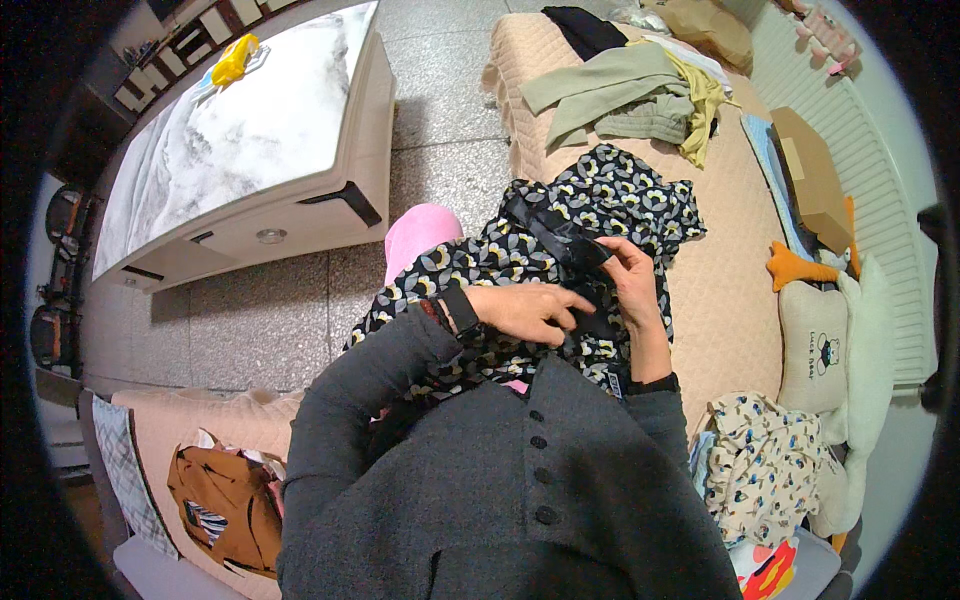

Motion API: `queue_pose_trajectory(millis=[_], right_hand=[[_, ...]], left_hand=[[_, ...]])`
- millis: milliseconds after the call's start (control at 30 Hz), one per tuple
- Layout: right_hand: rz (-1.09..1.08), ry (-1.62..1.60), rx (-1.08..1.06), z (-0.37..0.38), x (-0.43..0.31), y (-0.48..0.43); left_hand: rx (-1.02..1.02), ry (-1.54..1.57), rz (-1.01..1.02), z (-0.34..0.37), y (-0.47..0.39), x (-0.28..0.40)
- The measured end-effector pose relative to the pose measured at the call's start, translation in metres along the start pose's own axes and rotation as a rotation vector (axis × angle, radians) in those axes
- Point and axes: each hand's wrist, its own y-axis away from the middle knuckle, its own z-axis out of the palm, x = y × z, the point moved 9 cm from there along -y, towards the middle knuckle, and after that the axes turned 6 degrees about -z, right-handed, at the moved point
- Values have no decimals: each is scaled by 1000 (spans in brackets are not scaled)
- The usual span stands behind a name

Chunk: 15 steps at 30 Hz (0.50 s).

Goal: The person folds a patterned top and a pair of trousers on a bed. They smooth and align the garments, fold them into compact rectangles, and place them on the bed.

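A black floral garment (450, 277) with grey leaves and pale flowers lies across my lap and onto the padded seat on the right. A shiny black band (551, 234) runs through its middle. My right hand (636, 281) pinches black fabric at this band between thumb and fingers. Beside it, my left hand (529, 311) lies over the garment, fingers apart and pointing right. What is under its fingertips is partly hidden. A small label (616, 385) shows near my right wrist. Part of a pink trouser knee (421, 232) sticks out past the cloth.
Green clothes (622, 90) are heaped on the peach quilted cover (731, 300). Along the right stand a cardboard box (814, 176), a cushion (814, 345) and a patterned folded garment (765, 465). A marble-topped table (262, 127) stands left; brown clothing (225, 510) lies lower left.
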Motion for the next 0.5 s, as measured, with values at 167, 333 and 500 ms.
queue_pose_trajectory(millis=[167,333,500], right_hand=[[-5,74,-8,-5,-10,0],[-9,49,-86,14,-14,-7],[-19,-32,125,-6,0,-7]], left_hand=[[326,182,-320,-38,16,-53],[611,370,-564,-47,28,-101],[523,458,-498,-22,17,-114]])
